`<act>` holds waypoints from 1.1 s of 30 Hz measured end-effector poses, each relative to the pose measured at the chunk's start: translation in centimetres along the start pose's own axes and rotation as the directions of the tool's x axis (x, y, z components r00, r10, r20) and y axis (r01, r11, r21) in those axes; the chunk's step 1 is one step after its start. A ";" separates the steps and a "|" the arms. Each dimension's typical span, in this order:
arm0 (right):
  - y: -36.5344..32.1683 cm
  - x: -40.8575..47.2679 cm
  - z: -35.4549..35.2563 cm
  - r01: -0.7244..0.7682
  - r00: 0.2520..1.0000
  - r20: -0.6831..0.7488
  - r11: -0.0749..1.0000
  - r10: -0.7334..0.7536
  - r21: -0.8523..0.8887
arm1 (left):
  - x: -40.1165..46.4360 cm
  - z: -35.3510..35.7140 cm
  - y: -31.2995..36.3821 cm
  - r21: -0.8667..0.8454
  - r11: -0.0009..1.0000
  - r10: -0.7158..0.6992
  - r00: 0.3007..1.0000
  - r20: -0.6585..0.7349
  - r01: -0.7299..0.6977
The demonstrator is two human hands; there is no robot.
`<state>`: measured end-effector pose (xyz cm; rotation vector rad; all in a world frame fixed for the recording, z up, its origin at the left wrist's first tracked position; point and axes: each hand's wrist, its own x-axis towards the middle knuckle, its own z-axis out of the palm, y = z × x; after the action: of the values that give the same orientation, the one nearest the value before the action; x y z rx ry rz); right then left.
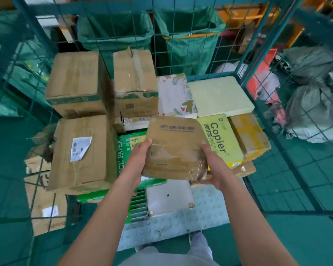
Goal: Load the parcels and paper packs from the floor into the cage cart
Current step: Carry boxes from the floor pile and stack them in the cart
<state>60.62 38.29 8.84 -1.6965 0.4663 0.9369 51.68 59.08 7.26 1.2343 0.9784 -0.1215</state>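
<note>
I hold a flat brown taped parcel (174, 146) over the open front of the blue wire cage cart (265, 45). My left hand (140, 154) grips its left edge and my right hand (210, 166) supports its right lower corner. Inside the cart lie three large cardboard boxes (79, 150), (75, 83), (135, 81). A green office paper pack (127, 148), a yellow Copier pack (221, 139), a pale yellow pack (219, 95), a floral-wrapped pack (173, 95) and a yellow-taped parcel (248, 135) fill the right side.
A white parcel (169, 196) and a green striped pack (138, 206) rest on the cart's studded floor plate (206, 214). Cardboard boxes (44, 206) stand outside the left wall. Grey sacks (313, 93) pile up at the right, green bags (113, 27) behind the cart.
</note>
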 end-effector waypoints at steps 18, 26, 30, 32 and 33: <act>-12.0 15.1 -11.9 0.303 0.946 0.029 0.851 -0.322 -0.428 | 8.0 15.3 6.9 -0.053 0.998 0.010 0.990 -0.138 -0.018; -16.6 20.7 -8.8 0.386 0.921 0.046 0.893 -0.386 -0.230 | 14.7 15.0 11.8 -0.153 0.987 0.031 0.986 -0.164 -0.057; -20.9 25.7 -5.9 0.401 0.916 0.082 0.905 -0.393 -0.145 | 19.6 14.6 13.8 -0.080 0.985 0.135 0.974 -0.181 -0.151; -21.7 28.8 -4.2 0.319 0.946 0.126 0.928 -0.299 -0.192 | 21.7 14.5 13.5 -0.026 0.995 0.091 0.972 -0.217 -0.099; -21.6 29.8 -3.7 0.269 0.960 0.137 0.938 -0.243 -0.221 | 22.2 14.6 13.2 -0.001 0.998 0.061 0.973 -0.222 -0.063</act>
<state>95.44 46.46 -0.52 -1.8571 0.0565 0.9129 80.78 61.12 1.81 1.2886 1.1304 0.0716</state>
